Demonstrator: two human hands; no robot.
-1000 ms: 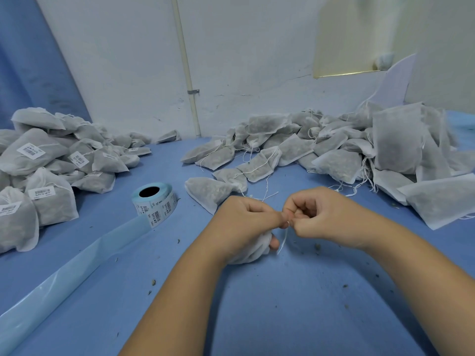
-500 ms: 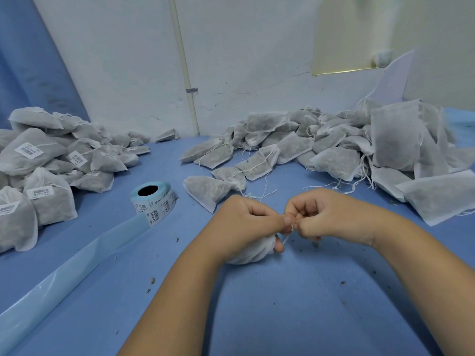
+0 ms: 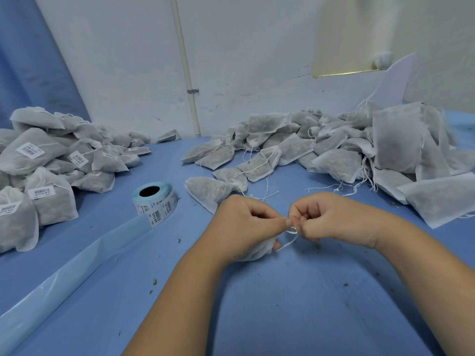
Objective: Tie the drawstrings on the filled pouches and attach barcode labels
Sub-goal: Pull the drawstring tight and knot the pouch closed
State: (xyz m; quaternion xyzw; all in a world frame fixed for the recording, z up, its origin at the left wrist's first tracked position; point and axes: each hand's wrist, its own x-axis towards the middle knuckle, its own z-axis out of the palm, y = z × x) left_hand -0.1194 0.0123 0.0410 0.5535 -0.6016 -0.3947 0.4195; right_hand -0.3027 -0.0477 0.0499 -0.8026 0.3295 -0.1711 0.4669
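At the left edge of the frame we see a heap of labelled pouches (image 3: 38,160), grey, their necks drawn shut, several with a white barcode sticker facing up. Just right of it, left of centre, a roll of barcode labels (image 3: 154,202) lies on the blue table (image 3: 282,309). Its pale blue backing strip (image 3: 64,273) runs from the roll down to the lower left corner. Above, a thin white pipe (image 3: 185,68) climbs the wall.

At centre, our left hand (image 3: 241,224) is curled over a single pouch (image 3: 257,253) and grips it against the table, with only the pouch's white underside showing beneath the palm. Thumb and forefinger meet at the pouch's neck. A loop of white drawstring (image 3: 290,240) hangs between the two hands. Our right hand (image 3: 334,219), fingers folded in, pinches that string, its fingertips almost touching those of the left hand.

Behind and to the right, from centre to the right edge, a heap of unlabelled pouches (image 3: 334,155) sprawls, loose strings trailing onto the table.
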